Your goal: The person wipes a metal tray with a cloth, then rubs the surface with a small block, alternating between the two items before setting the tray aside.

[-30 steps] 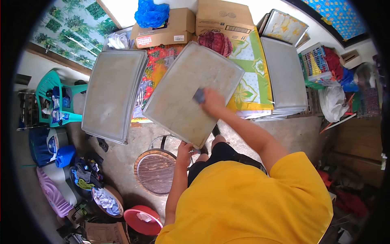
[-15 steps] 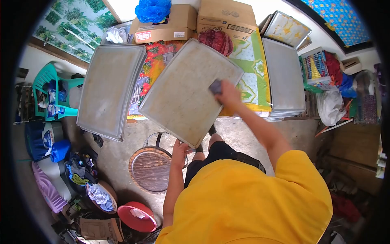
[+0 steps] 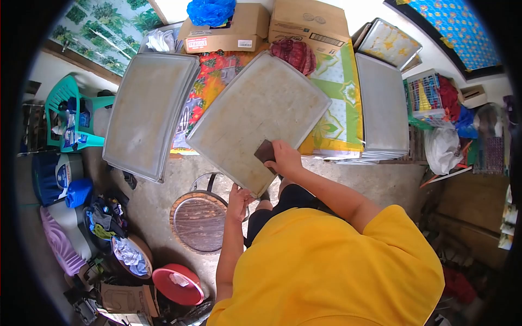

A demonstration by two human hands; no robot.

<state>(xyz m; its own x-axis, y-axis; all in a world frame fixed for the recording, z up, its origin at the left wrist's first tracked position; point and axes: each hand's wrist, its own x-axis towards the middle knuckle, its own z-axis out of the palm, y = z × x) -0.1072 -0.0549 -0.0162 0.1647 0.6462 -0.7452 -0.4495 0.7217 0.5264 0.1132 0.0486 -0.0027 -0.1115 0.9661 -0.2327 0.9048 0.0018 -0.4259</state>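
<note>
Right hand (image 3: 286,158), fingers clamped round the dark block (image 3: 264,151), on the tray (image 3: 261,108) near its lower edge; left hand (image 3: 238,202) gripping the closest corner. Tray's angled across the covered table (image 3: 340,103). Looks like surface rubbing; next stroke wants flat pressure, corner steady.

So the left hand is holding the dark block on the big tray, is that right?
No, the head view shows the right hand holding the dark block on the big tray; the left hand is at the tray's near corner.
</note>
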